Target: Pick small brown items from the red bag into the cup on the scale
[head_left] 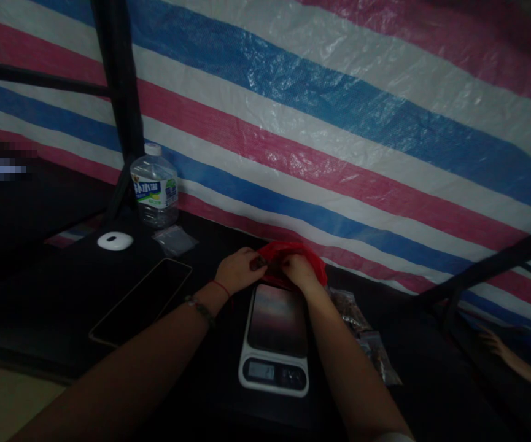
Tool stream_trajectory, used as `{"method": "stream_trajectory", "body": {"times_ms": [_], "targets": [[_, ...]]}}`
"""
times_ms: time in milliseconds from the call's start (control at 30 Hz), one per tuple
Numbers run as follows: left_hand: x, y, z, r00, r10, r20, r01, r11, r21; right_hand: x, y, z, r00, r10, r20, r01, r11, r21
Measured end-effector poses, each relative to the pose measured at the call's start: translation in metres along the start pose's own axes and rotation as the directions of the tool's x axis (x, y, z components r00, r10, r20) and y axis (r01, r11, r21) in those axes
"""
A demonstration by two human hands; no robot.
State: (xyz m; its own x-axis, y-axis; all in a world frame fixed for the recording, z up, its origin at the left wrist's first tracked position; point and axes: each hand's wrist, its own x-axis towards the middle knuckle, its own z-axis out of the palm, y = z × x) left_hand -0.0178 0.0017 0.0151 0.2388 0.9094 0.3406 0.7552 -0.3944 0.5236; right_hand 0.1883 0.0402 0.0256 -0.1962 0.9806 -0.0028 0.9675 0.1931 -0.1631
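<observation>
Both my hands reach to a red plastic bag point(310, 255) lying at the far end of a small white kitchen scale point(275, 341). My left hand point(239, 269) pinches the bag's left side with closed fingers. My right hand point(298, 270) grips its middle from the front. The scale has a dark glossy platform and a small lit display near me. What the bag holds is hidden.
A dark phone point(143, 301) lies flat left of the scale. Behind it stand a water bottle point(155, 190), a white oval object point(115, 240) and a small clear bag point(174, 239). Clear packets point(361, 331) lie right of the scale. A striped tarp point(339, 123) forms the back wall. Another person's hand point(495, 344) shows at far right.
</observation>
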Motion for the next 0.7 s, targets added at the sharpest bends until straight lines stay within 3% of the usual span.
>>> {"method": "stream_trajectory", "body": {"times_ms": [367,567,700], "targets": [[0.0005,0.0004,0.0001,1.0,-0.017,0.016,0.017,1.0,0.0,-0.0007,0.0009,0.0015,0.999,0.024,0.048,-0.023,1.0,-0.012],[0.0011,-0.0011,0.0012,1.0,0.003,0.008,-0.003,1.0,0.002,-0.0052,-0.003,-0.006,0.993,-0.024,-0.117,0.033,0.997,0.074],[0.0008,-0.0013,0.0018,1.0,-0.002,-0.003,0.002,1.0,0.002,-0.0059,-0.0054,-0.0065,0.991,-0.013,-0.133,0.032,0.989,0.142]]}}
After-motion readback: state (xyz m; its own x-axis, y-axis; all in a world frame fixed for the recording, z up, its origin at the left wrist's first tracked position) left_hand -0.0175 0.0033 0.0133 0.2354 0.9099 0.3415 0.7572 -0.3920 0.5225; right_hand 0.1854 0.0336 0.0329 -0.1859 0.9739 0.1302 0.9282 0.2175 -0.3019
